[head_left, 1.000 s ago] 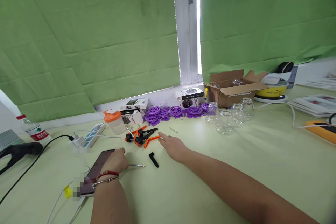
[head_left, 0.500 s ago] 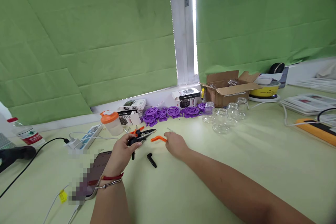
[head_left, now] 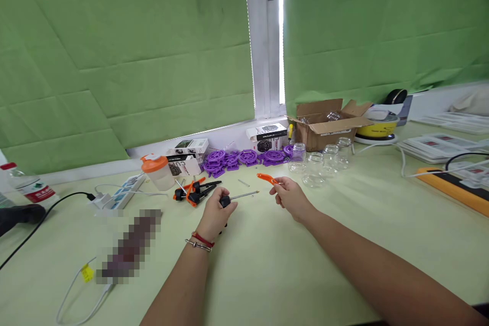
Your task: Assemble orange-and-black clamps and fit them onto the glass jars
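My left hand (head_left: 216, 214) is closed around the black handle of a small screwdriver (head_left: 240, 196); its thin metal shaft points right. A red cord and a metal bangle sit on that wrist. My right hand (head_left: 291, 197) pinches a curved orange plastic piece (head_left: 266, 178) and holds it just above the pale green table (head_left: 344, 234). The screwdriver tip and the orange piece are a short way apart. Behind my left hand lies a small pile of black and orange tool parts (head_left: 193, 192).
Purple plastic wheels (head_left: 244, 158) line the back by small boxes (head_left: 267, 137). Glass jars (head_left: 317, 163) stand before an open cardboard box (head_left: 326, 122). An orange-lidded cup (head_left: 155, 170), power strip (head_left: 118, 193), blurred phone (head_left: 128, 247), water bottle (head_left: 28, 188) and cables lie left; an orange strip (head_left: 454, 186) right.
My left hand left the phone, reached into the tool pile and now holds a screwdriver nearer the middle. My right hand picked the orange piece off the table and lifted it.
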The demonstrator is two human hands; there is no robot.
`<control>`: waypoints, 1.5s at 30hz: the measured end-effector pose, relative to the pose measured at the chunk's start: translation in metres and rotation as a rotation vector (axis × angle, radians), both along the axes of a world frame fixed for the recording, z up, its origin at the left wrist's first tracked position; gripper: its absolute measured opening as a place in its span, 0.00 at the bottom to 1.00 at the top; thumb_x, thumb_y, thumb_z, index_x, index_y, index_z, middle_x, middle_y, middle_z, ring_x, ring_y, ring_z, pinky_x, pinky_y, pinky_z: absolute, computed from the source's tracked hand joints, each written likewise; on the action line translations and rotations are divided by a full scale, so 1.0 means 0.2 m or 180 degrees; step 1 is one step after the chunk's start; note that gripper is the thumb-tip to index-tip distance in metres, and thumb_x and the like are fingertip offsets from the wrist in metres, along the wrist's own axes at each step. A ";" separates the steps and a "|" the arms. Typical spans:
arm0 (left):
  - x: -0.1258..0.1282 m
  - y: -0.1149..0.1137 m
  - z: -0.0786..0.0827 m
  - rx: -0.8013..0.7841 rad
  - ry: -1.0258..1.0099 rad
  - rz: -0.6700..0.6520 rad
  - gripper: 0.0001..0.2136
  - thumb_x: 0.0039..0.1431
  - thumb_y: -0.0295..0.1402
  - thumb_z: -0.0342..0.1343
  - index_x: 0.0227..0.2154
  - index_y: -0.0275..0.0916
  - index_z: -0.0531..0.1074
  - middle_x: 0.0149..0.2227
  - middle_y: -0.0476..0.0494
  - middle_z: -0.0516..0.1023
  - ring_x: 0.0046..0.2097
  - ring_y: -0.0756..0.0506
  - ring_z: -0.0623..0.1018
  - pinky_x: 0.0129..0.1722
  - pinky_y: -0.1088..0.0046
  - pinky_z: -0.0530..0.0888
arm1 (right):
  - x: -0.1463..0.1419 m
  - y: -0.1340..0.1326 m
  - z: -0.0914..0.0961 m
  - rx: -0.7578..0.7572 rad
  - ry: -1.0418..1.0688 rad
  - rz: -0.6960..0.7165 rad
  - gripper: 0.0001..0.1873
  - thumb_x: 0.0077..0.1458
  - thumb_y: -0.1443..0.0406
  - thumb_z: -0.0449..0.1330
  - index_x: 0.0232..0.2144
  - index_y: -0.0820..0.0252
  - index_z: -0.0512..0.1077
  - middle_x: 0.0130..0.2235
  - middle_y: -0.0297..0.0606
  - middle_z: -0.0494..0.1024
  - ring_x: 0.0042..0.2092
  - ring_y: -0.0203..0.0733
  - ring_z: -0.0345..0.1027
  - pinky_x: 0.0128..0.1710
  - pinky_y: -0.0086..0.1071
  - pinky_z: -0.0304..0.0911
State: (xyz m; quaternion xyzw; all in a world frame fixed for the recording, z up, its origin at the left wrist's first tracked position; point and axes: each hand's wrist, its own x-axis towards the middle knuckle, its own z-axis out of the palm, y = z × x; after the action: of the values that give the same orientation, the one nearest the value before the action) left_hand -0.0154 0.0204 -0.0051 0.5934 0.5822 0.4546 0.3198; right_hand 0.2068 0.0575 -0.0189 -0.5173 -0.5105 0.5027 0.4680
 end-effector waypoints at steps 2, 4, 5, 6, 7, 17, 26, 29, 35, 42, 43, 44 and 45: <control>0.01 0.00 0.00 -0.0093 0.0075 -0.0011 0.14 0.45 0.42 0.58 0.31 0.40 0.64 0.24 0.55 0.63 0.19 0.55 0.61 0.18 0.80 0.61 | -0.01 0.00 -0.01 0.0153 0.0121 0.0144 0.18 0.53 0.62 0.50 0.46 0.59 0.66 0.30 0.32 0.67 0.20 0.27 0.52 0.19 0.24 0.51; 0.01 0.00 0.00 -0.0099 0.0107 0.0071 0.14 0.45 0.43 0.58 0.30 0.40 0.65 0.22 0.56 0.61 0.19 0.55 0.60 0.17 0.80 0.59 | -0.02 0.00 -0.01 0.0198 0.0228 0.0308 0.20 0.53 0.60 0.50 0.48 0.57 0.66 0.29 0.31 0.64 0.21 0.27 0.51 0.20 0.24 0.50; 0.01 0.00 0.00 -0.0080 0.0096 0.0109 0.14 0.45 0.44 0.58 0.30 0.40 0.65 0.21 0.56 0.61 0.19 0.54 0.59 0.17 0.79 0.58 | -0.03 0.00 -0.02 0.0171 0.0267 0.0363 0.20 0.53 0.59 0.50 0.48 0.58 0.67 0.28 0.31 0.63 0.22 0.27 0.51 0.20 0.24 0.50; 0.01 0.01 0.00 -0.0055 0.0073 0.0134 0.15 0.45 0.44 0.58 0.30 0.40 0.66 0.21 0.56 0.61 0.19 0.54 0.59 0.17 0.79 0.58 | -0.03 0.01 -0.02 0.0126 0.0305 0.0395 0.21 0.54 0.58 0.50 0.48 0.59 0.67 0.28 0.31 0.62 0.22 0.28 0.51 0.20 0.23 0.50; 0.02 0.01 0.00 -0.0032 0.0046 0.0134 0.15 0.44 0.44 0.59 0.30 0.39 0.66 0.21 0.56 0.62 0.20 0.54 0.59 0.18 0.79 0.58 | -0.03 0.01 -0.02 0.0074 0.0344 0.0405 0.21 0.54 0.57 0.50 0.47 0.60 0.68 0.28 0.31 0.62 0.23 0.28 0.51 0.20 0.23 0.50; 0.06 -0.01 0.02 -0.0004 0.0232 -0.0147 0.14 0.46 0.43 0.58 0.30 0.39 0.66 0.23 0.55 0.62 0.24 0.53 0.60 0.21 0.79 0.60 | -0.05 0.00 -0.04 -0.0220 0.0896 0.0720 0.18 0.49 0.64 0.54 0.44 0.58 0.70 0.31 0.33 0.65 0.23 0.28 0.54 0.20 0.25 0.50; 0.06 -0.01 0.00 -0.0072 0.0261 -0.0375 0.15 0.48 0.43 0.57 0.34 0.39 0.65 0.26 0.53 0.64 0.26 0.52 0.62 0.24 0.78 0.61 | -0.06 -0.01 -0.05 -0.0254 0.1024 0.0809 0.15 0.48 0.63 0.57 0.41 0.56 0.72 0.31 0.34 0.67 0.24 0.30 0.57 0.21 0.26 0.51; 0.07 -0.01 0.00 -0.0167 0.0087 -0.0543 0.14 0.48 0.40 0.58 0.36 0.39 0.65 0.29 0.52 0.66 0.29 0.51 0.65 0.27 0.77 0.64 | -0.05 -0.01 -0.05 -0.0257 0.1092 0.0827 0.16 0.48 0.62 0.58 0.41 0.57 0.70 0.31 0.33 0.68 0.24 0.30 0.57 0.21 0.26 0.51; 0.06 -0.01 -0.01 -0.0387 -0.0773 -0.0759 0.21 0.46 0.34 0.59 0.44 0.41 0.61 0.42 0.44 0.68 0.43 0.47 0.70 0.39 0.71 0.69 | -0.04 0.00 -0.06 -0.0128 0.1247 0.1052 0.14 0.47 0.60 0.60 0.37 0.58 0.67 0.31 0.34 0.71 0.25 0.30 0.58 0.22 0.26 0.51; 0.06 0.01 -0.02 -0.0390 -0.0885 -0.0880 0.22 0.42 0.35 0.64 0.41 0.36 0.66 0.39 0.43 0.72 0.43 0.45 0.72 0.46 0.65 0.68 | -0.04 -0.01 -0.06 -0.0058 0.1317 0.1272 0.13 0.47 0.59 0.61 0.34 0.59 0.68 0.32 0.35 0.71 0.25 0.30 0.59 0.23 0.27 0.52; 0.06 0.01 -0.02 -0.0378 -0.0829 -0.0887 0.21 0.41 0.35 0.64 0.39 0.35 0.68 0.38 0.43 0.73 0.42 0.45 0.72 0.46 0.65 0.68 | -0.04 -0.01 -0.06 -0.0045 0.1314 0.1288 0.13 0.48 0.59 0.61 0.35 0.59 0.68 0.32 0.36 0.71 0.26 0.31 0.59 0.23 0.27 0.52; 0.06 0.01 -0.02 -0.0359 -0.0794 -0.0878 0.20 0.41 0.35 0.65 0.38 0.35 0.68 0.37 0.43 0.74 0.41 0.45 0.72 0.45 0.66 0.68 | -0.04 -0.01 -0.07 -0.0033 0.1305 0.1295 0.13 0.48 0.59 0.61 0.35 0.59 0.68 0.33 0.36 0.71 0.26 0.31 0.59 0.23 0.27 0.53; 0.06 0.01 -0.02 -0.0333 -0.0783 -0.0857 0.20 0.40 0.34 0.65 0.38 0.35 0.69 0.37 0.44 0.74 0.41 0.45 0.72 0.44 0.67 0.69 | -0.04 -0.01 -0.07 -0.0023 0.1295 0.1296 0.13 0.48 0.59 0.61 0.36 0.59 0.69 0.33 0.36 0.71 0.26 0.31 0.59 0.24 0.27 0.53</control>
State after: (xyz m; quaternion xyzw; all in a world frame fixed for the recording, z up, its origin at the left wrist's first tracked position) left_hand -0.0034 0.0229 -0.0086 0.5884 0.4769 0.4459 0.4769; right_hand 0.1982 0.0565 -0.0330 -0.2944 -0.4976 0.6816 0.4484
